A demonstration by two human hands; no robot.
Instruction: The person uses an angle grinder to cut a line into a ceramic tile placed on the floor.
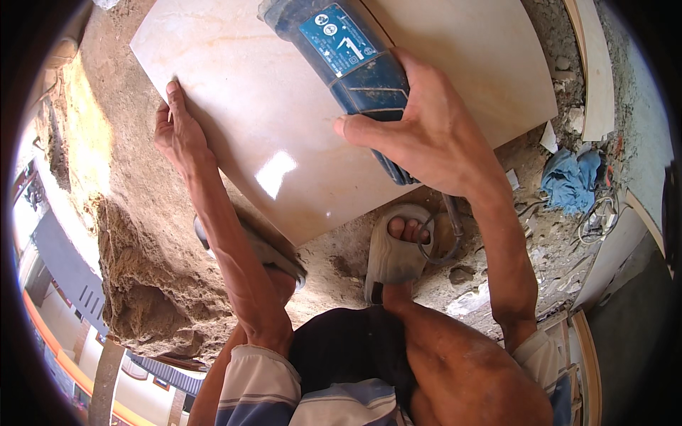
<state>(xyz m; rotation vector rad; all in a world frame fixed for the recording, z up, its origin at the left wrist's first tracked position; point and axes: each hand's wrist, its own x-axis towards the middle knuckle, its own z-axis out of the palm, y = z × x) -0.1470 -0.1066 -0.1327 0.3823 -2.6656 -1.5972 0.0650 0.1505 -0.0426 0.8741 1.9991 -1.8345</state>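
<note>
My right hand [433, 135] is wrapped round a dusty blue power tool [362, 89] with a teal label, held over a glossy cream tile [256, 121]; a dark cable [447, 234] loops down from it. My left hand [181, 128] grips the tile's left edge, thumb on top and fingers curled at the rim. A thin dark line runs across the tile above the tool, whose front end is partly out of frame. My sandalled feet [394, 241] are just below the tile's near edge.
A crumpled blue cloth [568, 181], coiled wires [595, 220] and rubble lie to the right, beside upright offcut strips [597, 85]. At left, the rough floor ends in a broken edge [142, 305], with a lower area showing beyond it.
</note>
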